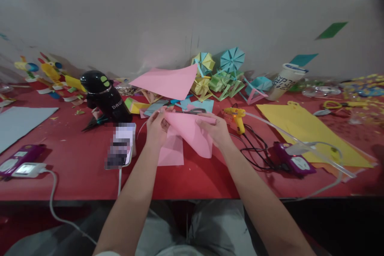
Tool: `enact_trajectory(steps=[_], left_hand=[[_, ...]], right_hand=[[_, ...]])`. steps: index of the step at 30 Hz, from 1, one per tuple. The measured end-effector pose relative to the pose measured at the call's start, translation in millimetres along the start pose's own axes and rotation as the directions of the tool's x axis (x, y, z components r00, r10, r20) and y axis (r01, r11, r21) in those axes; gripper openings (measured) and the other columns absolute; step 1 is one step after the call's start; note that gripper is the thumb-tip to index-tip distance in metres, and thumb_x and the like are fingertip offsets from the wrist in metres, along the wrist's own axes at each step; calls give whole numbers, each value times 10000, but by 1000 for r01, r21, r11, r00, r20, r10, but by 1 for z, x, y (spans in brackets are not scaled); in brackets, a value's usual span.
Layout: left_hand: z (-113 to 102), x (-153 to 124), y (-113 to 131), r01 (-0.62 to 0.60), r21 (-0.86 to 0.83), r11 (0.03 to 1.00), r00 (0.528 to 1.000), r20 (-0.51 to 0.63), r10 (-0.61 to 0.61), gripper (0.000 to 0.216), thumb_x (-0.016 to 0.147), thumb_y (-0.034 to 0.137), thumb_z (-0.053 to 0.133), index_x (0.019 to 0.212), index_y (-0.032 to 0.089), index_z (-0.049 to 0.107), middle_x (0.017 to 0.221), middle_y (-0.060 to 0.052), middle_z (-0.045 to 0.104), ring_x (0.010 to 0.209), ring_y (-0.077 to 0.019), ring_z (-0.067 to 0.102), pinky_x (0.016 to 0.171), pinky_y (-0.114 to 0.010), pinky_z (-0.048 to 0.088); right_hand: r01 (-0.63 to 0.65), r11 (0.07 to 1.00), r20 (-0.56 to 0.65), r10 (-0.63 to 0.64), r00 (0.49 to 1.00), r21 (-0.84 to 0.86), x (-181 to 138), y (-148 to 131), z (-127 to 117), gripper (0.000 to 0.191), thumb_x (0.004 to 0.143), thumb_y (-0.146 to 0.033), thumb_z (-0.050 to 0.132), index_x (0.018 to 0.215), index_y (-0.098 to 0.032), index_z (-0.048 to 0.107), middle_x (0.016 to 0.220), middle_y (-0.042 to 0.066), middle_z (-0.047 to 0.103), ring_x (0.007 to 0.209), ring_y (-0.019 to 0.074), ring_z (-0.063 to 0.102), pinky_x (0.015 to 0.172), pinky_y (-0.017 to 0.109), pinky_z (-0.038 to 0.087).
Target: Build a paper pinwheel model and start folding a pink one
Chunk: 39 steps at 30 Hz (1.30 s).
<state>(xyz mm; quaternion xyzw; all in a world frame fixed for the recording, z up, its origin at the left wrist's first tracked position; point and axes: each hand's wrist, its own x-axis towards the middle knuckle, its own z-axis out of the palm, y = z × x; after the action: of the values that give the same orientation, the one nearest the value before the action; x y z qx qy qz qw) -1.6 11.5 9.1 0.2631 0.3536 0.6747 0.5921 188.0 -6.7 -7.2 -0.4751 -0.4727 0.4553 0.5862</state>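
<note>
While the left hand [156, 128] and the right hand [216, 130] each grip an edge of the pink paper sheet [192, 134], held folded just above the red worktop [84, 168] near the glue gun [237, 118], a folding step appears in hand, calling for aligned edges before creasing.

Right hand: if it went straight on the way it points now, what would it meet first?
The right hand points forward and left, holding the folded pink paper. Just beyond lie the grey scissors, probably first in its line; depth is unclear.
</note>
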Motion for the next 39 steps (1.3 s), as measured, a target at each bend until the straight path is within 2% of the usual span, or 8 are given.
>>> enact_trajectory(steps=[8, 23, 29, 33, 39], left_hand=[[-5, 6, -1, -30, 5, 1000, 999, -39, 30, 175, 731, 250, 767, 857, 177, 671, 895, -56, 763, 887, -187, 726, 817, -295, 558], [-11, 10, -1, -85, -3, 996, 995, -46, 85, 182, 767, 285, 753, 891, 159, 708, 922, -74, 769, 863, -180, 733, 831, -305, 572], [-12, 9, 1, -105, 8, 994, 993, 60, 105, 302, 737, 342, 785, 980, 176, 715, 1055, -105, 750, 994, -212, 713, 876, -318, 562], [-15, 10, 1, -102, 47, 994, 985, 147, 94, 402, 647, 252, 847, 1017, 189, 706, 1119, -108, 731, 1069, -229, 687, 918, -339, 549], [-17, 13, -1, -101, 59, 993, 986, 142, 91, 397, 605, 147, 838, 982, 186, 716, 1072, -91, 746, 1056, -222, 690, 913, -327, 549]], right_hand=[[26, 999, 31, -25, 999, -22, 2, 8, -4, 375, 645, -412, 814, 948, -201, 749, 1086, 79, 718, 979, 232, 665, 836, 368, 527], [52, 997, 39, -50, 998, -48, 1, 6, -7, 365, 650, -432, 806, 942, -221, 750, 1044, 72, 732, 977, 250, 662, 816, 382, 526], [85, 996, 41, -83, 996, -41, 2, 5, -9, 383, 650, -467, 792, 947, -229, 748, 1029, 77, 738, 1009, 270, 656, 802, 393, 534], [59, 998, 12, -59, 998, -12, 0, 2, -11, 351, 648, -415, 803, 938, -225, 751, 1034, 76, 736, 951, 253, 669, 775, 375, 529], [59, 997, -4, -59, 998, -42, 1, 0, -12, 339, 656, -389, 797, 945, -216, 756, 1030, 73, 737, 958, 244, 666, 796, 366, 524]])
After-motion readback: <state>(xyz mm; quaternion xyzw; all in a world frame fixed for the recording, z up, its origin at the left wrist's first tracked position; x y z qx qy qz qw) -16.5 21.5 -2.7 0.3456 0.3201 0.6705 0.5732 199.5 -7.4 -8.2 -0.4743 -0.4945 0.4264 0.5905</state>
